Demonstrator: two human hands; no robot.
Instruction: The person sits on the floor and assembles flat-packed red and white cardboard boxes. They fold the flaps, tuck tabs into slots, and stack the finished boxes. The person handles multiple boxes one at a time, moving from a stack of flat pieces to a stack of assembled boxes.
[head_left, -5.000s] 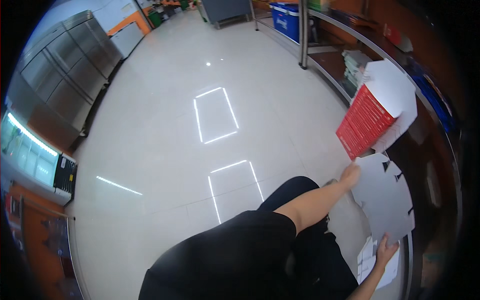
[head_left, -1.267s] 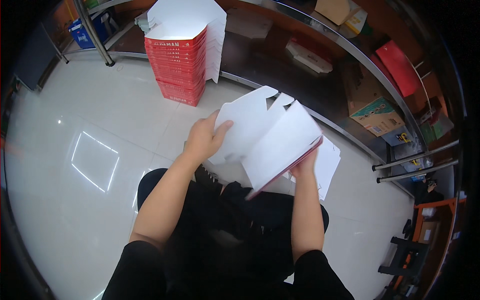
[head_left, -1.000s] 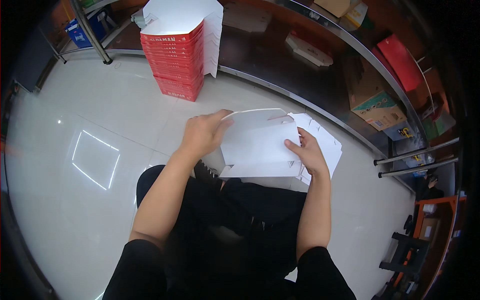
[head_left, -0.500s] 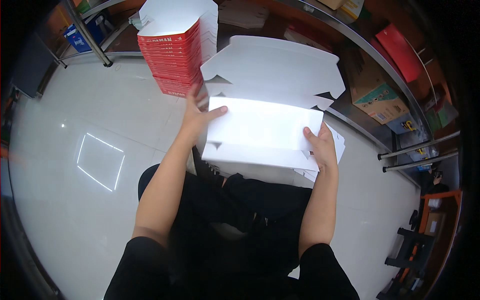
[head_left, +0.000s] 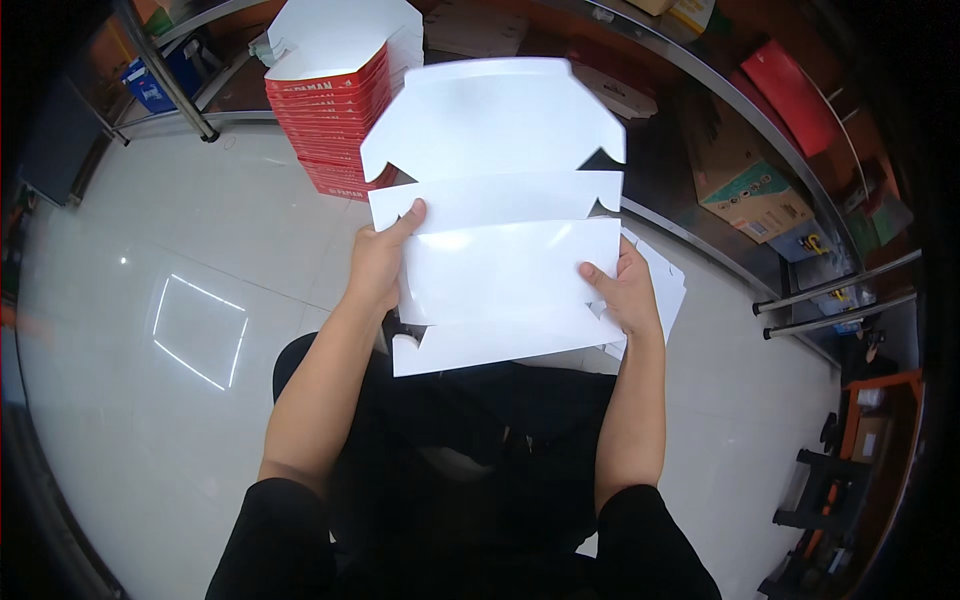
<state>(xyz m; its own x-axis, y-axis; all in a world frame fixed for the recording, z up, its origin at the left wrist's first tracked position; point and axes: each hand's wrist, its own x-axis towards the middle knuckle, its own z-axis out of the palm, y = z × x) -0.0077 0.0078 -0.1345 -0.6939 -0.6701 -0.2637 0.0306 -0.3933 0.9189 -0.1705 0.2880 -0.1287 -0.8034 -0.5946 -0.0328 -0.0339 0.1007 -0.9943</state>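
A white cardboard box blank (head_left: 510,265), creased into panels with notched flaps, is held up over my lap with its plain side toward me. At its left edge my left hand (head_left: 378,258) grips it, thumb on top and the other fingers hidden behind. My right hand (head_left: 622,292) pinches the right edge, its thumb on the middle panel. Beyond the blank, to the left, rises a tall stack of folded red and white boxes (head_left: 325,125). More flat white blanks (head_left: 662,285) lie on the floor beside my right hand, partly covered by the held one.
Metal shelving (head_left: 745,125) curves along the far and right sides, holding a brown carton (head_left: 745,190) and a red panel (head_left: 790,97). A blue container (head_left: 160,75) stands at far left. On the right are a black step stool (head_left: 822,490) and an orange frame (head_left: 885,385).
The blank has opened out flatter and tilted toward me, so its panels spread wider. My left hand has shifted slightly left and down, its thumb now on the upper panel. My right hand moved slightly left.
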